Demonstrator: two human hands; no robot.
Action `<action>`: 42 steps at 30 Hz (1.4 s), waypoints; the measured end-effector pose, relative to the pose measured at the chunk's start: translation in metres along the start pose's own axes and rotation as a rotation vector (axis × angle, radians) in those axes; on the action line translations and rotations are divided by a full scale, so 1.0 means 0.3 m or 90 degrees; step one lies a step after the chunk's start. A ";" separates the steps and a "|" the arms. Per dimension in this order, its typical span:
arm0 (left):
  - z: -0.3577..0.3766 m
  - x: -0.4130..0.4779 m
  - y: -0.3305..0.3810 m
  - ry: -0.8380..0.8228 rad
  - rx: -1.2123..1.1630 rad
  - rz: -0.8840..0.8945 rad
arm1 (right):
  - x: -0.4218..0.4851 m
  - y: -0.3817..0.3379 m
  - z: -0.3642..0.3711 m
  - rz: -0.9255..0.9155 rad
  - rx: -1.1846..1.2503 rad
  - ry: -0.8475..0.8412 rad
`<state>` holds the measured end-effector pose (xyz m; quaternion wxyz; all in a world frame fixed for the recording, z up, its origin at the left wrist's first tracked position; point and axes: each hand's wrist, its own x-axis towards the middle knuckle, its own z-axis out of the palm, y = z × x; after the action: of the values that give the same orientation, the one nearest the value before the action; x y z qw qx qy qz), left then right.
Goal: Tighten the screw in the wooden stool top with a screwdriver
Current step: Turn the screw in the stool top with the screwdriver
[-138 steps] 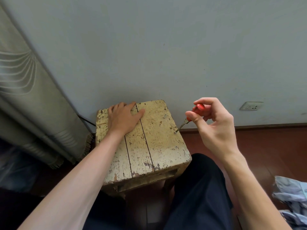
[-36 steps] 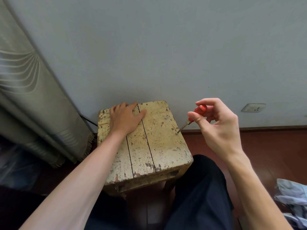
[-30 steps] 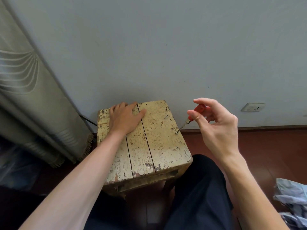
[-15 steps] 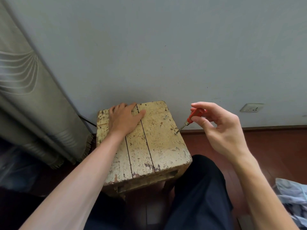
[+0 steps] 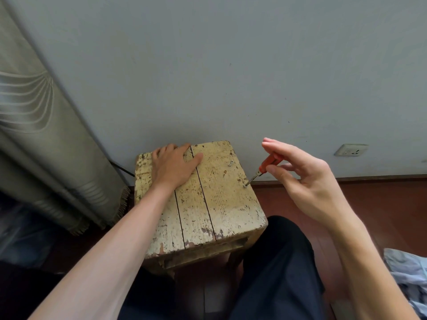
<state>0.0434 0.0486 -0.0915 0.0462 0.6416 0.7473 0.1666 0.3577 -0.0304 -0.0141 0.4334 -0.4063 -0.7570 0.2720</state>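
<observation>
A worn wooden stool top with flaking yellow paint stands against the wall. My left hand lies flat on its far left part, fingers straight. My right hand pinches a small screwdriver with a red handle between thumb and fingers, the index finger stretched out above it. The metal tip slants down left onto a screw near the stool's right edge. A second small screw sticks up farther back on the same plank.
A grey wall rises right behind the stool, with a socket low on the right. A pale curtain hangs at the left. Dark trousers and red-brown floor lie below; a bluish cloth is at the right edge.
My right fingers have shifted round the red handle, turning it, with the index finger now stretched out; the tip stays on the screw. My left hand has not moved.
</observation>
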 end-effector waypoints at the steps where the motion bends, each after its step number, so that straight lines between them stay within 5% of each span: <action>1: 0.001 0.000 -0.001 0.001 -0.002 0.000 | 0.001 -0.002 -0.002 0.007 0.016 -0.010; 19: 0.007 0.004 -0.005 -0.008 -0.008 -0.006 | 0.023 -0.007 0.069 -0.016 -0.037 0.175; 30: 0.004 0.002 -0.001 -0.005 -0.002 -0.004 | 0.007 -0.011 -0.010 0.015 0.027 0.012; 42: 0.005 0.004 -0.004 -0.005 0.005 -0.004 | 0.018 -0.008 0.067 0.034 -0.019 0.192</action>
<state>0.0424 0.0500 -0.0931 0.0473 0.6404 0.7496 0.1608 0.3375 -0.0283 -0.0196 0.5287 -0.4689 -0.6761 0.2084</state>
